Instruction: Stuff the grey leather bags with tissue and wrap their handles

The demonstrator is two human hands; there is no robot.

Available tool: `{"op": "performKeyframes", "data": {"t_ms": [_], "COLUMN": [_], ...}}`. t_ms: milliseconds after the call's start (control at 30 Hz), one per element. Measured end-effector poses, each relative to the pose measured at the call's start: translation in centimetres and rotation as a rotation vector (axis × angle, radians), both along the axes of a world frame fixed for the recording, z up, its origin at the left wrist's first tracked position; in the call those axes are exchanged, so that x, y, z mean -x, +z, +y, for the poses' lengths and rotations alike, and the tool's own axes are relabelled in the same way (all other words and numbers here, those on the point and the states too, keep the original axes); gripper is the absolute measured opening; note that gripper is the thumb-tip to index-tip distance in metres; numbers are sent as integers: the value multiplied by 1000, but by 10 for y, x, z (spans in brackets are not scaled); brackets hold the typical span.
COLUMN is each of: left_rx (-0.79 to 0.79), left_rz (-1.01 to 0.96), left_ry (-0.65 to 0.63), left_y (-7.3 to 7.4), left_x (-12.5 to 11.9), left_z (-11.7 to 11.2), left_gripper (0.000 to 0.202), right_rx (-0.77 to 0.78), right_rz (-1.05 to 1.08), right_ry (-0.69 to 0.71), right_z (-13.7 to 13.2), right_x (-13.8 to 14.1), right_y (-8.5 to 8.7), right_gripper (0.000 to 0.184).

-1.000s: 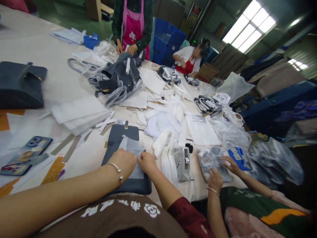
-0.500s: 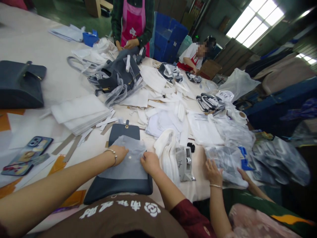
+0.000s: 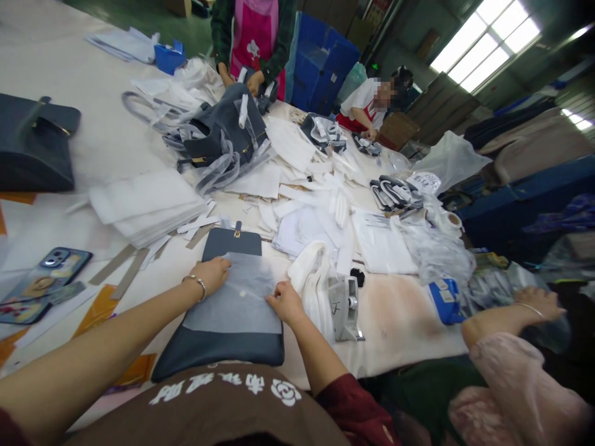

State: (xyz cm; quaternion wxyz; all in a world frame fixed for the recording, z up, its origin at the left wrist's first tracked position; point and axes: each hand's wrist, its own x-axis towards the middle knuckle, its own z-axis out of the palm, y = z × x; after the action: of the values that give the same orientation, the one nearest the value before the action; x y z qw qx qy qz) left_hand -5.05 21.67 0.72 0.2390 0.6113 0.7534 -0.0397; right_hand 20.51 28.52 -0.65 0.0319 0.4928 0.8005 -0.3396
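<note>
Stretches across a broad off-white table (image 3: 105, 118) to green floor (image 3: 106, 12) and tall blue containers (image 3: 320, 62) behind. Lies dim along the dark wall (image 3: 437, 21), bright at upper right with a slanted, many-paned window (image 3: 488, 40).

Between the left hand (image 3: 214, 274) and right hand (image 3: 286, 301), a thin, translucent sheet (image 3: 235, 310) looks matt, whether paper or film unclear; beneath it the dark bag (image 3: 220, 355) looks smooth, leather-like, faintly sheened; beyond both hands its clasp (image 3: 238, 235) looks like shiny gold-toned metal; well right of them, plastic wrap (image 3: 437, 253) looks glossy, crumpled
</note>
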Motion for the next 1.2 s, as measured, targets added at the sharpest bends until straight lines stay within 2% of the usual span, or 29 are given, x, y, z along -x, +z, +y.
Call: {"op": "performKeyframes", "data": {"t_ms": [67,167,233,300,400,467,533,633,767,1000,1200], "left_rx": [18,10,7,7,19,26,26,4,-52,-91,-4], "left_rz": [5,6,4,-6,-29,-46,-49,-29,-32,-166,-310], "left_ry": [-28,-64,-62,-56,-46,-31,-22,-31,-43,26,81], "left_y": [-3,-8,-11,-12,-10,-7,-5,-4,-7,-4,1], "left_x": [2,4,4,5,5,5,5,5,9,21,30], "left_z": [1,0,-1,-2,-2,-1,-1,-1,-2,-3,14], "left_gripper": [37,40,42,44,45,44,44,43,44,52,52], "right_rx": [56,63,-70,-255,-381,-351,-289,-254,-227,-204,-222], "right_rz": [-24,-11,-6,-22,-9,14,16,12,-15,-63,-42], "right_ry": [-81,-174,-136,6,366,575,681,702,654,568,561], "right_z": [1,1,1,2,6,10,15,21,29,42,58], "right_x": [-2,-5,-5,-2,10,22,36,57,73,67,68], "right_y": [-4,-3,6,20,42,52,54,46,29,14,12], "right_gripper": [26,55,75,83,70,56,46,40,39,49,46]}}
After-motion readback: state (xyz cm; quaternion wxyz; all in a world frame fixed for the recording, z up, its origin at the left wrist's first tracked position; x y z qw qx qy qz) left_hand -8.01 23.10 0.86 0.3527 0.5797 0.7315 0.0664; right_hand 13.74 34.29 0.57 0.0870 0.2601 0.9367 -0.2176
